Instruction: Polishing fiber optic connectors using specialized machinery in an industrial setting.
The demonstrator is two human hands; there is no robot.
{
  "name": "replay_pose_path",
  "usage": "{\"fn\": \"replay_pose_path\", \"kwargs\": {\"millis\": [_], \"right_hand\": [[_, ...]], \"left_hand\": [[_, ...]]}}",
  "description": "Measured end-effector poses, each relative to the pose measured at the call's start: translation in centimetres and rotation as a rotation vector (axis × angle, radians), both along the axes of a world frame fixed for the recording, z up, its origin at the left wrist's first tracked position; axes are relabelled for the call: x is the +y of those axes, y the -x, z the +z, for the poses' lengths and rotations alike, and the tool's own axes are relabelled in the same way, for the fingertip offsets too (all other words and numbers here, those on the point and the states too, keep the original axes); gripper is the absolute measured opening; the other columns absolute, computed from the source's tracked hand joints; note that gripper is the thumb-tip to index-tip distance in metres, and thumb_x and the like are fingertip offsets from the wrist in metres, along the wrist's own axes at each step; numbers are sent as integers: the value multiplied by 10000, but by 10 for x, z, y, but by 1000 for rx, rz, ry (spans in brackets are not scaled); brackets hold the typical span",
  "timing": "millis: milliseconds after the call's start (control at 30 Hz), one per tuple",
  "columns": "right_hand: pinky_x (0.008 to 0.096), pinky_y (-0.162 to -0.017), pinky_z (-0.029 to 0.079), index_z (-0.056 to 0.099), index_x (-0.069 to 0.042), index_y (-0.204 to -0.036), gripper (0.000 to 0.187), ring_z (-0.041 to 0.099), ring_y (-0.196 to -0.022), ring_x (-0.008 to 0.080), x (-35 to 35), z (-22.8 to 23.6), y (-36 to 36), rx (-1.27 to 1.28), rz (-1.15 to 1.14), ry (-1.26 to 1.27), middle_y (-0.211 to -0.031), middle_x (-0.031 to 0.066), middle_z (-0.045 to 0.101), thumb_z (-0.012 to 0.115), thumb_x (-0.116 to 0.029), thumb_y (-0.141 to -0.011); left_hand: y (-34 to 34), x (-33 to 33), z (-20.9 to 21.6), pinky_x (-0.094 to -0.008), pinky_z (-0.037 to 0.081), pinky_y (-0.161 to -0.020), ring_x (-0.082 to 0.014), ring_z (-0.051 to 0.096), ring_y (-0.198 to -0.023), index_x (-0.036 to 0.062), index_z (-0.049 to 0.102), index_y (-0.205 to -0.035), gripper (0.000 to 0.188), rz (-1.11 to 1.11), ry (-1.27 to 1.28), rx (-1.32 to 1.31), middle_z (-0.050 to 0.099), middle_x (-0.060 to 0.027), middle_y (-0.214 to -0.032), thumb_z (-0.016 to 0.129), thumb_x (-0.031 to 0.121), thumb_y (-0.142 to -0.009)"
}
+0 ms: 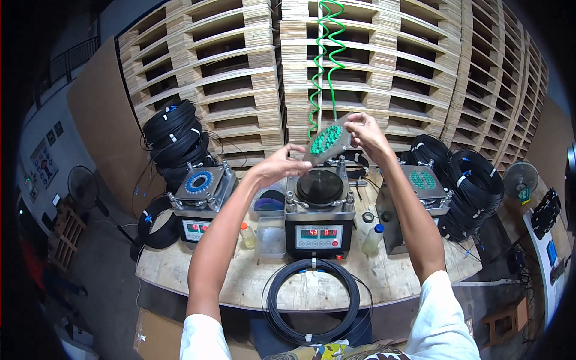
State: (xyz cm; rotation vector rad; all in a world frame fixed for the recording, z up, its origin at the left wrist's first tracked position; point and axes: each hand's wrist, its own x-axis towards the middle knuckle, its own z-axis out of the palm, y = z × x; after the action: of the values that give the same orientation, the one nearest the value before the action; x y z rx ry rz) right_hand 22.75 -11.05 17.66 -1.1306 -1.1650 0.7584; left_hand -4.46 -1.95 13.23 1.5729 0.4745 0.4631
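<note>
A grey metal plate [343,144] carrying a ring of green fiber connectors [326,140] is held up, tilted, above the middle polishing machine [290,233]. My right hand [367,135] pinches its upper right corner. At the lower left edge, my left hand [281,166] grips it between thumb and fingers. Below the plate, the machine's round black polishing disc [320,187] lies uncovered between metal corner posts. The display on the machine's front is lit.
Similar machines with loaded plates stand left [200,182] and right [422,180]. Small bottles [373,240] and a clear plastic tub [271,237] flank the middle one. A black cable coil [278,294] overhangs the table's front edge. More coils, wooden pallets [372,54] and green air hoses [332,78] are behind.
</note>
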Motion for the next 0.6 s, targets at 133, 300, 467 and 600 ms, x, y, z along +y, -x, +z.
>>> {"fn": "replay_pose_path", "kwargs": {"millis": [133,300,467,600], "right_hand": [[242,-732,554,385,-19,-1392,519,654,-907,137,-5,-29,-30,83,54,-54,-1063,120,663,642,-45,-942],[274,-697,515,483,-18,-1287,394,637,-826,124,4,-76,-33,-65,6,43,-927,80,685,662,-114,-950],[256,-594,461,512,-46,-1212,327,575,-677,94,17,-118,-24,-88,-44,49,-805,43,655,675,-123,-939],[259,-582,484,523,-30,-1188,312,587,-660,96,17,-136,-16,9,-24,99,-788,34,648,678,-110,-928]], "left_hand": [[-5,16,-18,-290,525,-813,-126,631,-901,63,364,-1474,686,116,193,-222,664,-71,-1043,737,180,-911],[-18,24,-38,-244,514,-674,-69,601,-734,50,448,-1472,627,264,-2,-181,679,-8,-883,724,159,-920],[-10,42,-57,-231,503,-658,-51,577,-727,73,395,-1510,672,272,-56,-102,676,5,-893,717,171,-929],[-5,48,-73,-235,507,-673,-50,572,-723,81,404,-1508,657,275,-15,-44,677,7,-908,712,176,-935]]}}
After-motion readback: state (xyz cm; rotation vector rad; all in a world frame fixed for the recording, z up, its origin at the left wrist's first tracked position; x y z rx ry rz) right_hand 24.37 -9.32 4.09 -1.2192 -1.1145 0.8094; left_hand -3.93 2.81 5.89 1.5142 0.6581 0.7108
